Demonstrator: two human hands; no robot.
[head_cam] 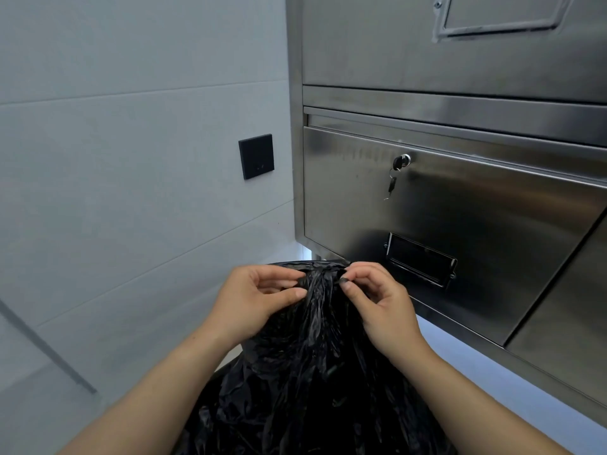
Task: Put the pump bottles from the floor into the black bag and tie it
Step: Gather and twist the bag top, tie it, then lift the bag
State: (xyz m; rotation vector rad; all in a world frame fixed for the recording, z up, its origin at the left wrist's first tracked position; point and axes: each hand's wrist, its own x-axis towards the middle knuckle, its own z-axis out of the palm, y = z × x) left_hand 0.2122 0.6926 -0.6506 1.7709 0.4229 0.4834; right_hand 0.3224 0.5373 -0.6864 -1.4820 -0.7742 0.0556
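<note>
**Fingers [289,294] of both hands pinching the gathered neck of the black bag [312,372]**

Your fingers are curled and grasping plastic on both sides. On your left hand [259,300], the thumb and fingertips close on the left side of the bunched top. On your right hand [377,300], the bent fingertips and thumb pinch the right side. The two hands sit near each other at the same height, with the twisted neck [323,284] of the bag between them.

Closest to you, your bare forearms [170,389] come up from the bottom corners and angle inward. The bag fills the space between them. Its crinkled black plastic spreads wide at the bottom edge and narrows in pleats up to the pinched neck. You cannot see what is inside it, and what it rests on is out of view.

Just beyond your hands stands a stainless-steel cabinet [492,110]. Its lower door [476,231] carries a dark label holder [420,261] right behind your right hand. Higher up is a lock [403,160] with a key in it, and a second key [392,185] hangs below on a ring. Above that door is a steel rail, then an upper door [410,44] with a framed label slot [502,14] at the top edge.

To the left of the cabinet, the pale tiled wall [131,142] carries a black square switch plate [256,156], well apart from the bag.
</note>
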